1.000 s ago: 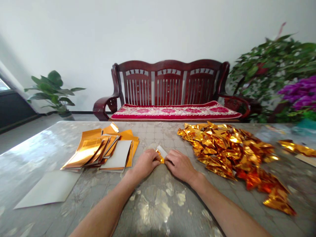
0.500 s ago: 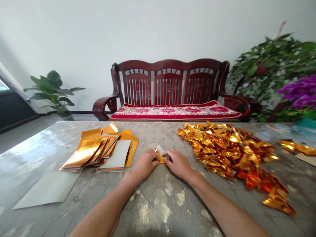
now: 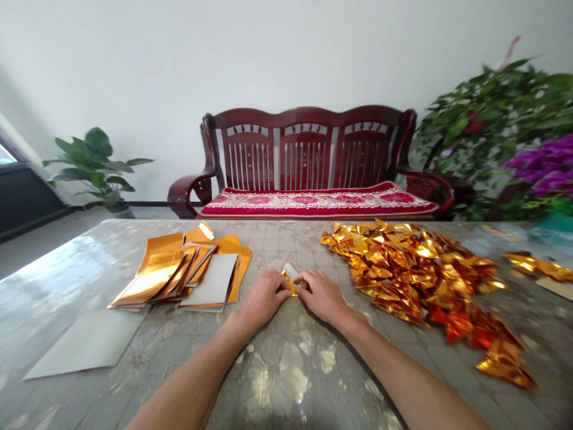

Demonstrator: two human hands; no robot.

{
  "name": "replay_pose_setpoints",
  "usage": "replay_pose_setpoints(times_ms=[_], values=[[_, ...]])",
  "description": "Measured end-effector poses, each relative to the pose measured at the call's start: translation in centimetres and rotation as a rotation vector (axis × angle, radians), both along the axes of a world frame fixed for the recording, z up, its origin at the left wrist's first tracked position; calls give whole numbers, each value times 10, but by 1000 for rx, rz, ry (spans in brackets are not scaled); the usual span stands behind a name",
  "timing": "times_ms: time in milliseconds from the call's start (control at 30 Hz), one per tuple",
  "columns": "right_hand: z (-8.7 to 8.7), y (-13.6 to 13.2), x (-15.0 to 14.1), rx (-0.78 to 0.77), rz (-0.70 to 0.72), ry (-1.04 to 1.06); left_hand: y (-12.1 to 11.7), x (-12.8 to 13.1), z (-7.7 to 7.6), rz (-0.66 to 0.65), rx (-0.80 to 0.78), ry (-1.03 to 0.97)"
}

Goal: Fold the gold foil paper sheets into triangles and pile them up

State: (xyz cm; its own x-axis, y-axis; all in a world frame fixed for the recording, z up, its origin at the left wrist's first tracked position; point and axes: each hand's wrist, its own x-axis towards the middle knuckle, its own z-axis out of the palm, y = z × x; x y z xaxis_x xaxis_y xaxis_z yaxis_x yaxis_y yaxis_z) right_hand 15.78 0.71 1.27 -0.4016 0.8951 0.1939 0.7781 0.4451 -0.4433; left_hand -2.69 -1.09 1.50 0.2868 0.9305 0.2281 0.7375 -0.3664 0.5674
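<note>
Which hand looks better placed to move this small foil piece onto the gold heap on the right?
Probably the right hand: it touches the foil piece, as the left hand does, but lies on the side of the gold heap, closer to it.

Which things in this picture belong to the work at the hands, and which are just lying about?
Part of the work: left hand, right hand, small foil piece, stack of foil sheets, heap of folded foil.
Just lying about: wooden bench, potted plant, purple flowers.

Bright daylight from left window (image 3: pixel 7 154); glare on tabletop (image 3: pixel 58 266), gold foil (image 3: pixel 414 269); wide-angle bowing at edges.
</note>
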Motion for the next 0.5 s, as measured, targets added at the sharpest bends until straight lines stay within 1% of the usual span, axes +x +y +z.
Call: replay_pose_setpoints(times_ms=[100,267,400,500], values=[[-1,-2,-2,30,-3,-23,-1,2,-3,32,16,14],[-1,-6,-6,83,-11,-69,0,2,-8,29,48,24],[0,-8,-6,88,-6,-90,2,0,-8,43,54,21],[0,-9,-6,82,1,-91,4,-2,-7,19,42,12]])
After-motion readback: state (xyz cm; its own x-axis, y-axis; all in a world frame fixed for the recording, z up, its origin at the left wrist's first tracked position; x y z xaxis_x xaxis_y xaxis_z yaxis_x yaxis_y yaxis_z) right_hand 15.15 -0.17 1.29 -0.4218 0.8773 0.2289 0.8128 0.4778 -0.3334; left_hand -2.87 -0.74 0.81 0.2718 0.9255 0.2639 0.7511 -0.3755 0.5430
